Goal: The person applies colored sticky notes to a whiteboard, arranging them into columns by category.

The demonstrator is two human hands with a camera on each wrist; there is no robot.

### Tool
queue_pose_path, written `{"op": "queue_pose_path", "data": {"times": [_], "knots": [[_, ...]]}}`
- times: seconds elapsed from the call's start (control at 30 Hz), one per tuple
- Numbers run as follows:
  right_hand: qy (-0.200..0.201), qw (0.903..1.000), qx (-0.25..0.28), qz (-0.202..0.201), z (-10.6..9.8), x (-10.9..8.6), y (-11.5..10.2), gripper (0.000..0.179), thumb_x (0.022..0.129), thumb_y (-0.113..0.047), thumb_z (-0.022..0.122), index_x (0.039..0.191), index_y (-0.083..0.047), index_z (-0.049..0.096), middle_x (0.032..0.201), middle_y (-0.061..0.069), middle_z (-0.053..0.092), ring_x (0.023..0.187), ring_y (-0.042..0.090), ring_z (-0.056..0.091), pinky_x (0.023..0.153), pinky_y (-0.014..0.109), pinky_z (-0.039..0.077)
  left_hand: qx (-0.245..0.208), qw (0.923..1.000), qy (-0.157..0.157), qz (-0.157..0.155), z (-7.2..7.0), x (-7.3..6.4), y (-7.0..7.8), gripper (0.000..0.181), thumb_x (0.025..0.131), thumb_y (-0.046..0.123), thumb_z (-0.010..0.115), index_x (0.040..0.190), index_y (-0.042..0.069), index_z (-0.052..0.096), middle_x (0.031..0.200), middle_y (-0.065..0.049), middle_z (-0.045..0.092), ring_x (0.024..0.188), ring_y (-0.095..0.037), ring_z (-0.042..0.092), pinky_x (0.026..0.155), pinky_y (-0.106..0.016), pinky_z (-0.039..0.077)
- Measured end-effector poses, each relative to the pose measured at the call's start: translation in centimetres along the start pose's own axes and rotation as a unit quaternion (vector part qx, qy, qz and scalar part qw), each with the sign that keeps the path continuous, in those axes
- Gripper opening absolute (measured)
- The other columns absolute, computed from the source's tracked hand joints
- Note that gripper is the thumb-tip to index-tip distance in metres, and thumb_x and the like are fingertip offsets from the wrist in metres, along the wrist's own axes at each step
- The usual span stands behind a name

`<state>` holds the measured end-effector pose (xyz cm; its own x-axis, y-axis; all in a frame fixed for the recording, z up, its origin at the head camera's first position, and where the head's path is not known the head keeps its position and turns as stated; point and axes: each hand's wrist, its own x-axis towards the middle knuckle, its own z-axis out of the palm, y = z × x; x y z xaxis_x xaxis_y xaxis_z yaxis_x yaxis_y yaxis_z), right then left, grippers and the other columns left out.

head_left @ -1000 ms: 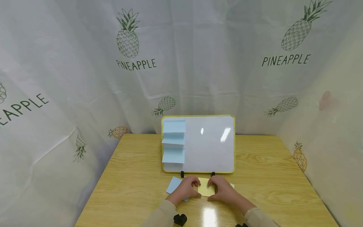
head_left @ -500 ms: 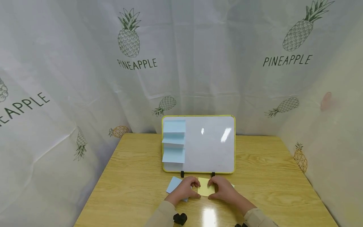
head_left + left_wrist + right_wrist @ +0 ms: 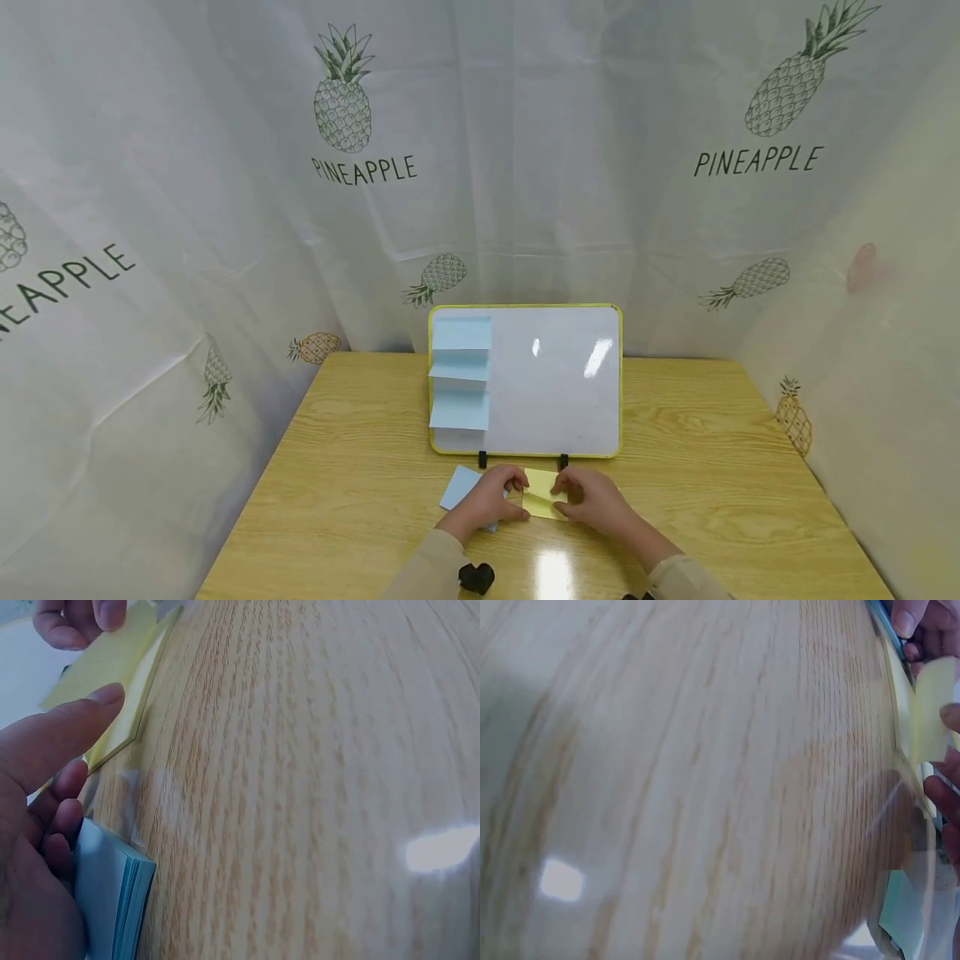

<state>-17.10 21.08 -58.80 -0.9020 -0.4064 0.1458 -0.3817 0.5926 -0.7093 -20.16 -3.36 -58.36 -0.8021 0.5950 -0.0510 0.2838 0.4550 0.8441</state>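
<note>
My left hand (image 3: 495, 496) grips the left side of a yellow sticky note pad (image 3: 542, 509) on the table, its thumb over the near left corner. Between thumb and fingers, my right hand (image 3: 596, 502) pinches the top yellow sticky note (image 3: 540, 482). In the right wrist view this note (image 3: 932, 712) curls up off the pad along its near edge. A blue sticky note pad (image 3: 459, 487) lies partly under my left hand; its layered edge shows in the left wrist view. Near my right hand, the right wrist view shows a green pad (image 3: 902, 913).
Behind the hands stands a yellow-framed whiteboard (image 3: 555, 383) on black feet. Down its left side hang several blue sticky notes (image 3: 460, 408). A black heart-shaped piece (image 3: 476, 578) shows by my left sleeve. A pineapple-print curtain (image 3: 525, 167) surrounds the wooden table (image 3: 352, 500).
My right thumb and fingers have drawn closer together on the yellow pad. The near edge of its top note has lifted and bent upward. My left hand stays in place.
</note>
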Motion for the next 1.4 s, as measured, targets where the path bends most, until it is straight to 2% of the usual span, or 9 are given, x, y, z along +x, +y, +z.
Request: {"op": "queue_pose_path", "data": {"times": [0.17, 0.37, 0.57, 0.7, 0.8, 0.97, 1.13, 1.27, 1.4], "knots": [[0.033, 0.9993, 0.005, 0.017, 0.6, 0.1, -0.1, 0.023, 0.083, -0.005, 0.074, 0.09, -0.022, 0.06, 0.09, -0.012, 0.066, 0.084, 0.008, 0.062, 0.071, 0.03, 0.052, 0.005, 0.9999, 0.011, 0.003, 0.0, 0.1, -0.4, 0.033, 0.078, 0.013, 0.084, 0.102, 0.013, 0.061, 0.094, 0.005, 0.053, 0.084, -0.011, 0.047, 0.076, -0.026, 0.043], [0.064, 0.9969, 0.032, 0.03, 0.8, 0.0, -0.5, 0.021, 0.086, -0.004, 0.073, 0.09, -0.019, 0.059, 0.092, -0.005, 0.07, 0.088, 0.013, 0.066, 0.074, 0.03, 0.053, -0.009, 0.9996, 0.027, 0.003, 0.3, 0.1, -0.9, 0.032, 0.08, 0.013, 0.082, 0.104, 0.014, 0.06, 0.095, 0.007, 0.053, 0.084, -0.009, 0.048, 0.076, -0.027, 0.044], [0.059, 0.9926, 0.099, 0.04, 0.7, -0.3, -1.1, 0.017, 0.089, -0.002, 0.069, 0.09, -0.014, 0.058, 0.086, 0.001, 0.066, 0.068, 0.006, 0.054, 0.061, 0.026, 0.048, -0.011, 0.9995, 0.03, 0.005, 0.7, 0.1, -1.0, 0.034, 0.08, 0.012, 0.082, 0.106, 0.014, 0.061, 0.095, 0.009, 0.053, 0.084, -0.008, 0.049, 0.076, -0.027, 0.045], [0.066, 0.9887, 0.129, 0.037, 0.9, -0.4, -1.3, 0.018, 0.088, 0.003, 0.068, 0.089, -0.013, 0.059, 0.087, 0.004, 0.064, 0.063, 0.006, 0.052, 0.056, 0.025, 0.047, 0.007, 0.9994, 0.033, 0.009, 0.9, 0.2, -1.2, 0.037, 0.078, 0.011, 0.083, 0.108, 0.014, 0.06, 0.093, 0.011, 0.052, 0.083, -0.006, 0.047, 0.074, -0.026, 0.045], [0.079, 0.9878, 0.132, 0.028, 1.0, -0.4, -1.2, 0.019, 0.087, 0.006, 0.067, 0.09, -0.012, 0.062, 0.089, 0.002, 0.064, 0.065, 0.005, 0.053, 0.056, 0.025, 0.047, 0.025, 0.999, 0.035, 0.006, 1.0, 0.3, -1.3, 0.039, 0.077, 0.012, 0.084, 0.107, 0.015, 0.06, 0.093, 0.013, 0.05, 0.082, -0.005, 0.046, 0.074, -0.025, 0.044], [0.094, 0.9866, 0.133, 0.011, 1.2, -0.5, -0.8, 0.022, 0.083, 0.011, 0.064, 0.089, -0.01, 0.068, 0.092, 0.003, 0.066, 0.078, 0.008, 0.058, 0.066, 0.027, 0.05, 0.038, 0.9986, 0.038, 0.002, 1.2, 0.3, -1.2, 0.041, 0.076, 0.012, 0.085, 0.107, 0.015, 0.058, 0.093, 0.012, 0.049, 0.083, -0.006, 0.045, 0.074, -0.025, 0.043], [0.087, 0.982, 0.158, 0.056, 1.1, -0.3, 0.0, 0.025, 0.085, 0.011, 0.063, 0.093, -0.009, 0.074, 0.101, 0.005, 0.066, 0.088, 0.009, 0.058, 0.072, 0.026, 0.051, 0.041, 0.9981, 0.046, 0.002, 1.3, 0.3, -1.2, 0.043, 0.075, 0.011, 0.086, 0.108, 0.015, 0.058, 0.093, 0.013, 0.048, 0.083, -0.006, 0.044, 0.075, -0.024, 0.042], [0.082, 0.9717, 0.2, 0.096, 0.9, 0.0, 0.4, 0.021, 0.085, 0.009, 0.066, 0.099, -0.004, 0.075, 0.106, 0.011, 0.063, 0.089, 0.013, 0.058, 0.07, 0.025, 0.051, 0.039, 0.9978, 0.052, 0.01, 1.3, 0.3, -1.3, 0.047, 0.074, 0.009, 0.086, 0.111, 0.013, 0.059, 0.092, 0.011, 0.049, 0.083, -0.006, 0.044, 0.075, -0.025, 0.042], [0.107, 0.9651, 0.211, 0.111, 1.0, 0.2, 0.4, 0.018, 0.083, 0.006, 0.072, 0.099, -0.002, 0.075, 0.108, 0.014, 0.064, 0.089, 0.017, 0.061, 0.072, 0.024, 0.052, 0.025, 0.9981, 0.056, 0.008, 1.2, 0.4, -1.2, 0.057, 0.073, 0.006, 0.087, 0.121, 0.01, 0.057, 0.091, 0.009, 0.049, 0.082, -0.006, 0.044, 0.074, -0.027, 0.043]]}}
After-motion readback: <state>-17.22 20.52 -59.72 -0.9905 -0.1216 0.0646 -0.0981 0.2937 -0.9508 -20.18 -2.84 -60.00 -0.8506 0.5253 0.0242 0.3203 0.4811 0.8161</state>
